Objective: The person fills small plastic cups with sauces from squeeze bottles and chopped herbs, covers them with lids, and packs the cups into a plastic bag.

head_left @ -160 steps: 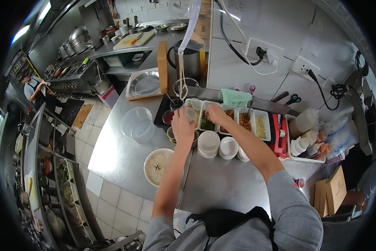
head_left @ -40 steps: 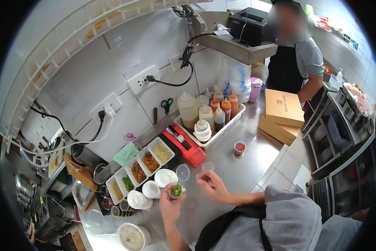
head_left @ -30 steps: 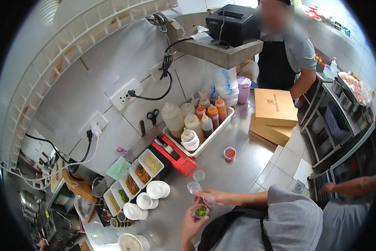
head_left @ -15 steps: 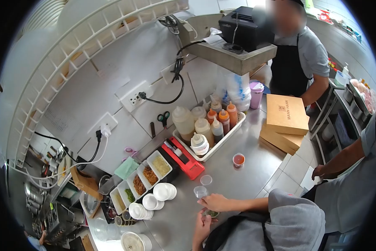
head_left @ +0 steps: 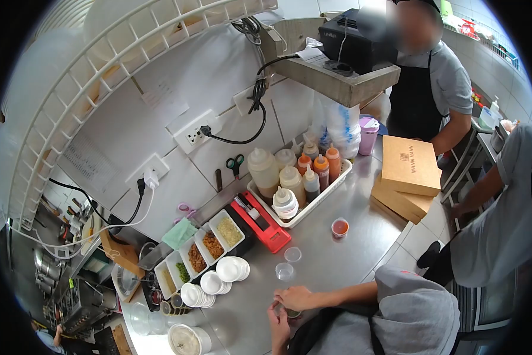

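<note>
Both of my hands meet low in the head view, at the front of the steel counter. My left hand is closed around a small clear cup with green bits in it, mostly covered by the hands. My right hand lies over the top of that cup, fingers bent at its rim. Just beyond them stand a small clear cup and a round clear lid. Stacks of white lids lie to the left, beside white trays of chopped food.
A red dispenser and a white basket of squeeze bottles line the wall. A cup of red sauce stands near brown boxes. Two co-workers are at the right. A white tub is front left.
The view has swung from the trays toward the right. My hands have left the trays and now hold a cup of green bits together, nearer my body. A co-worker has come in at the right.
</note>
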Demonstrator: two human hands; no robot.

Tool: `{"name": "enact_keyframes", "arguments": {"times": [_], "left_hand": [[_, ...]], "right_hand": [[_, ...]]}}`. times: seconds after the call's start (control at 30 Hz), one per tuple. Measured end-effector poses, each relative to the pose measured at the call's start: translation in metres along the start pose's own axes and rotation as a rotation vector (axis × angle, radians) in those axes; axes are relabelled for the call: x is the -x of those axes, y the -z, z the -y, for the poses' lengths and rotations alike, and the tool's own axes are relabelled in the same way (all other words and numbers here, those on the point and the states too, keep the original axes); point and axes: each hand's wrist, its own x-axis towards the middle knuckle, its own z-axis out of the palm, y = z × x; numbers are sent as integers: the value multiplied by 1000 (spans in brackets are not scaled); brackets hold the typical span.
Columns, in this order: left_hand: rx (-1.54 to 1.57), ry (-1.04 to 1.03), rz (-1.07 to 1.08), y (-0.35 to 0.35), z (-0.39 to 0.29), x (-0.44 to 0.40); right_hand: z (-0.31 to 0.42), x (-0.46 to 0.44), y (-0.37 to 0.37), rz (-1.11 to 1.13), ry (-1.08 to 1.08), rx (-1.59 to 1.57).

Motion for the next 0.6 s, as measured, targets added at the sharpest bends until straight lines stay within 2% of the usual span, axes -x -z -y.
{"name": "enact_keyframes", "arguments": {"times": [0.03,0.13,0.23,0.4,0.5,0.6], "left_hand": [[-32,4,-41,-2,-5,1],[-504,-310,-252,7,12,-18],[-413,-230,-408,0,-5,-21],[-491,-262,-378,-6,-16,-18],[-498,-259,-370,-3,-14,-18],[-475,-240,-355,5,-10,-22]], "right_hand": [[5,1,3,-32,6,9],[23,4,8,-114,34,5],[33,2,9,-146,59,-45],[30,6,21,-66,27,-71],[27,13,36,185,-120,-5],[19,19,30,200,-88,-43]]}}
